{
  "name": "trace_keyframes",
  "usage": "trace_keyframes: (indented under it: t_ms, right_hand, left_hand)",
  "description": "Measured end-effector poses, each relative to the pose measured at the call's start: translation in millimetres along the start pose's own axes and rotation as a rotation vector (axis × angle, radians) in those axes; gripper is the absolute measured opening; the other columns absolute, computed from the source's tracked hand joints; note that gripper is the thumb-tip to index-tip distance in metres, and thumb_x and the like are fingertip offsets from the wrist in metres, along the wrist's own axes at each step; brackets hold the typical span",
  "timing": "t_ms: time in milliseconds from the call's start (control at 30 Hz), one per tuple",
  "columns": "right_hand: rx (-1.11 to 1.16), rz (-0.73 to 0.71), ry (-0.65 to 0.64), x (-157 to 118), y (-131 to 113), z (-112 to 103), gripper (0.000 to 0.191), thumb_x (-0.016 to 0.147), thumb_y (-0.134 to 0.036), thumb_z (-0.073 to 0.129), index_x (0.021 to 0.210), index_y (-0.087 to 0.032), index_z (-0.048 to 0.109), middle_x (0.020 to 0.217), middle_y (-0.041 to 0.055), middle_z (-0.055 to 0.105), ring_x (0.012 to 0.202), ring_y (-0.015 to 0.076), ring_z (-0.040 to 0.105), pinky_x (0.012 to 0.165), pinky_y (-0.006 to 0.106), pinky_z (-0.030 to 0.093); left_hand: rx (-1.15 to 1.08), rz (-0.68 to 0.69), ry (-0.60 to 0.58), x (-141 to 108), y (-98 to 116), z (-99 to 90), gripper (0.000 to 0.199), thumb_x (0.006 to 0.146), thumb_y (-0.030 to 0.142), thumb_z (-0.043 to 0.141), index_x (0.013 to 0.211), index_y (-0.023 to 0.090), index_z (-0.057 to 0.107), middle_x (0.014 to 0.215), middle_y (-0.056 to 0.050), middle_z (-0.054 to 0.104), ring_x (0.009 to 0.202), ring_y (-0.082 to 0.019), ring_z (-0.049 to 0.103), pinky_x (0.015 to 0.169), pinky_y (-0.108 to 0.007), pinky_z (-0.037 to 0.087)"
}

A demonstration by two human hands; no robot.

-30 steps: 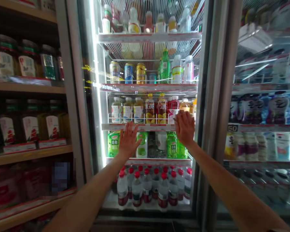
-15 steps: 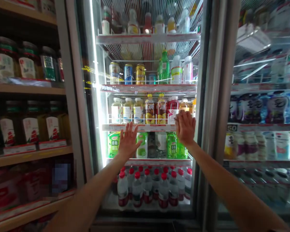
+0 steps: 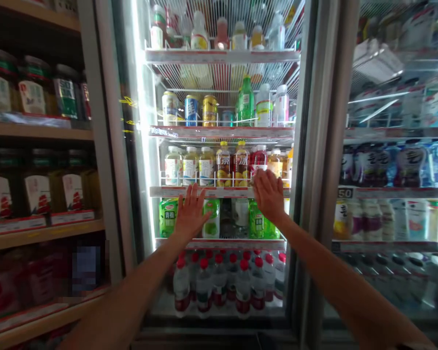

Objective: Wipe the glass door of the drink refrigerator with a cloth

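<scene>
My left hand [image 3: 191, 210] is raised with its fingers spread, in front of the green-labelled bottles [image 3: 210, 218] on a lower shelf of the lit drinks fridge. To the right, my right hand [image 3: 269, 195] is held up with its fingers stretched out, partly covering the red drink bottle [image 3: 258, 158] and the shelf edge below it. Neither hand appears to hold anything. Whether the palms touch a surface cannot be made out. Beside the red bottle stand yellow-capped tea bottles [image 3: 241, 163] and pale-labelled bottles [image 3: 207, 167].
Red-capped bottles [image 3: 204, 284] fill the fridge bottom. Cans [image 3: 209, 111] and a green bottle [image 3: 246, 102] stand higher up. Wooden shelves [image 3: 40, 129] with jars are at left; beyond a metal frame [image 3: 323, 121] at right is another drinks fridge [image 3: 394, 192].
My right hand has moved left, from before the orange-toned bottle toward the red one. My left hand stays nearly in place. The whole view has shifted slightly.
</scene>
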State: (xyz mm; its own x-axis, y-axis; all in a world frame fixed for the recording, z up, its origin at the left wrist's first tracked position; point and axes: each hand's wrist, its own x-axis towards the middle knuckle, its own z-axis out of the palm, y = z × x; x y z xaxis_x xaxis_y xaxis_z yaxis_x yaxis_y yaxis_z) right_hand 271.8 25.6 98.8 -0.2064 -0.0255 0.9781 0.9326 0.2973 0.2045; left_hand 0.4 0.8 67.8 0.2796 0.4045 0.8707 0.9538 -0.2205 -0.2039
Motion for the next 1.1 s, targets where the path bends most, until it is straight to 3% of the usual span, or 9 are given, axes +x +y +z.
trace_keyframes:
  t_ms: [133, 367, 433, 567, 667, 767, 900, 1000, 1100]
  right_hand:
    - [-0.063, 0.282, 0.193, 22, 3, 8, 0.049, 0.092, -0.030, 0.034, 0.140, -0.021, 0.031, 0.141, 0.0108, 0.039, 0.136, 0.0271, 0.022, 0.106, 0.055, 0.021]
    - [0.017, -0.239, -0.158, 5, -64, 12, 0.046, 0.088, -0.024, 0.040, 0.134, -0.022, 0.040, 0.142, 0.0024, 0.040, 0.137, 0.0217, 0.022, 0.112, 0.045, 0.015]
    - [0.015, -0.230, -0.134, 5, -58, 9, 0.045, 0.089, -0.024, 0.040, 0.134, -0.022, 0.041, 0.140, 0.0031, 0.042, 0.137, 0.0210, 0.023, 0.112, 0.046, 0.015]
    - [-0.039, 0.084, 0.098, 22, -23, 9, 0.045, 0.090, -0.027, 0.038, 0.135, -0.021, 0.040, 0.137, 0.0087, 0.046, 0.135, 0.0243, 0.026, 0.108, 0.051, 0.021]
    - [-0.058, 0.239, 0.174, 34, -17, 14, 0.046, 0.090, -0.027, 0.037, 0.135, -0.021, 0.039, 0.138, 0.0108, 0.044, 0.135, 0.0272, 0.027, 0.106, 0.055, 0.024]
    - [-0.022, 0.167, 0.107, 29, -40, 19, 0.046, 0.090, -0.027, 0.037, 0.136, -0.022, 0.039, 0.138, 0.0089, 0.044, 0.136, 0.0253, 0.023, 0.108, 0.052, 0.021]
    - [0.054, -0.096, -0.110, 10, -68, 16, 0.048, 0.089, -0.024, 0.040, 0.136, -0.023, 0.038, 0.142, 0.0039, 0.040, 0.137, 0.0223, 0.020, 0.112, 0.049, 0.016]
    - [0.081, -0.241, -0.180, 9, -56, 10, 0.046, 0.088, -0.024, 0.041, 0.135, -0.024, 0.040, 0.141, 0.0021, 0.041, 0.137, 0.0206, 0.023, 0.112, 0.047, 0.015]
    - [0.030, -0.043, -0.032, 27, -27, 7, 0.044, 0.090, -0.027, 0.038, 0.134, -0.023, 0.041, 0.139, 0.0054, 0.043, 0.136, 0.0227, 0.024, 0.110, 0.049, 0.017]
  left_hand:
    - [-0.013, -0.006, -0.010, 0, 0, 2.5, 0.070, 0.081, 0.043, 0.052, 0.140, 0.014, 0.027, 0.149, -0.018, 0.017, 0.139, -0.030, 0.010, 0.109, -0.053, 0.014]
    - [-0.009, 0.016, 0.000, 0, -3, -0.5, 0.071, 0.081, 0.043, 0.052, 0.141, 0.015, 0.025, 0.149, -0.017, 0.016, 0.139, -0.030, 0.009, 0.108, -0.054, 0.017]
    - [0.002, 0.030, -0.021, -1, -4, -2.4, 0.072, 0.080, 0.043, 0.054, 0.141, 0.015, 0.026, 0.149, -0.017, 0.017, 0.139, -0.030, 0.011, 0.108, -0.053, 0.018]
    - [0.004, 0.021, -0.041, -2, -3, -2.5, 0.073, 0.079, 0.045, 0.055, 0.140, 0.015, 0.027, 0.150, -0.016, 0.017, 0.139, -0.030, 0.011, 0.109, -0.052, 0.017]
    - [-0.007, 0.002, -0.032, -2, -1, 0.1, 0.074, 0.079, 0.046, 0.054, 0.141, 0.015, 0.026, 0.150, -0.016, 0.016, 0.139, -0.030, 0.009, 0.109, -0.053, 0.014]
    - [-0.012, -0.006, -0.023, -3, 0, 0.9, 0.074, 0.079, 0.047, 0.054, 0.140, 0.015, 0.028, 0.149, -0.017, 0.017, 0.139, -0.030, 0.009, 0.110, -0.052, 0.014]
    - [-0.006, -0.004, -0.023, -3, 0, -0.9, 0.075, 0.079, 0.048, 0.054, 0.140, 0.014, 0.027, 0.150, -0.017, 0.016, 0.139, -0.030, 0.010, 0.109, -0.052, 0.015]
    - [-0.007, -0.003, -0.021, -4, 0, -0.4, 0.075, 0.079, 0.048, 0.053, 0.141, 0.014, 0.026, 0.149, -0.017, 0.017, 0.139, -0.030, 0.010, 0.109, -0.052, 0.014]
    - [-0.011, -0.001, -0.018, -5, 0, 2.0, 0.076, 0.079, 0.049, 0.052, 0.141, 0.015, 0.025, 0.150, -0.017, 0.017, 0.139, -0.030, 0.009, 0.110, -0.052, 0.012]
